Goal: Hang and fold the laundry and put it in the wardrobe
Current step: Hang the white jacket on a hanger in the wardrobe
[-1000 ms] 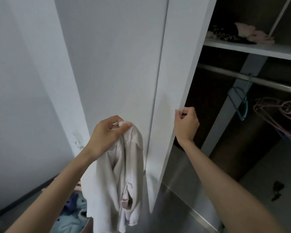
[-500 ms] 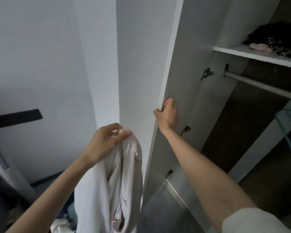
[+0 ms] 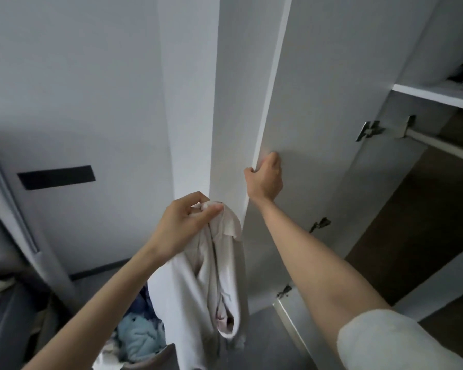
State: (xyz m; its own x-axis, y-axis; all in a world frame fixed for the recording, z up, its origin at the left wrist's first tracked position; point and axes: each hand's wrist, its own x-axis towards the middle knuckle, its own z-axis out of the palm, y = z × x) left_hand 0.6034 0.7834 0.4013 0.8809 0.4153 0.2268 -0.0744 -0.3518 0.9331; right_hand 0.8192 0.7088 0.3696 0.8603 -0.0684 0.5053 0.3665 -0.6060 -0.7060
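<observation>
Left hand (image 3: 182,225) pinches a soft, creased white garment (image 3: 214,276) at its top, fingers curled. The cloth hangs limp at near centre, just left of the door edge. Right hand (image 3: 265,180) grips the edge of the smooth, flat white wardrobe door (image 3: 318,102), fingers curled on it. Metal hinge (image 3: 369,130), metal rail (image 3: 444,145) and white shelf (image 3: 436,93) are far right. Blue clothes (image 3: 139,335) lie bunched near left.
</observation>
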